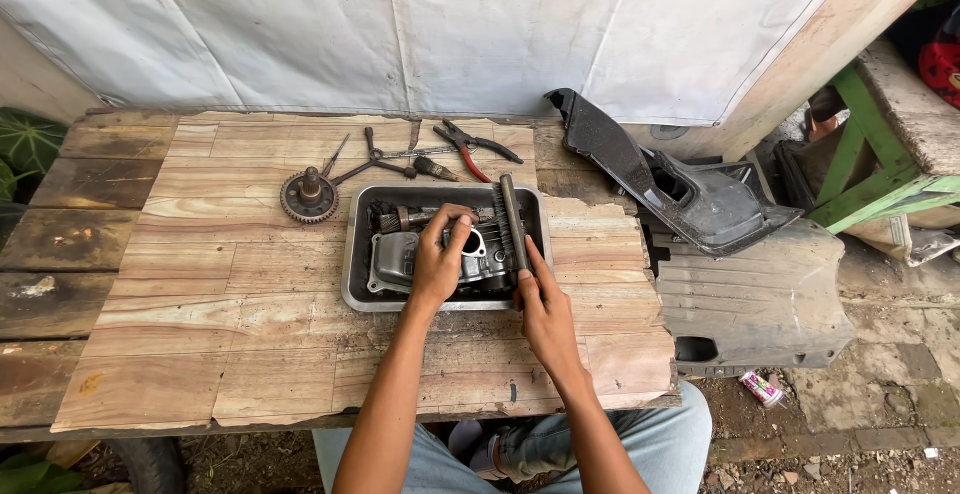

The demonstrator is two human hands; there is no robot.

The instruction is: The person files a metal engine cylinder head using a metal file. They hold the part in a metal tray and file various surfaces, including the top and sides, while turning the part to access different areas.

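Head view: low in the frame's centre, I see my right hand (545,314) gripping the handle of a long dark wire brush (513,222), while my left hand (438,259) clasps the grey cast-metal engine part (480,259) inside the shallow steel tray (356,274) on the worn wooden tabletop (230,294). Beyond the tray, towards the upper middle, lie a rusty toothed gear (309,197) and red-handled pliers (470,149).

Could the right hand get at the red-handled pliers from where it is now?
Probably yes. The pliers lie in the open beyond the metal tray, nothing covering them, but the right hand grips a brush it would have to put down.
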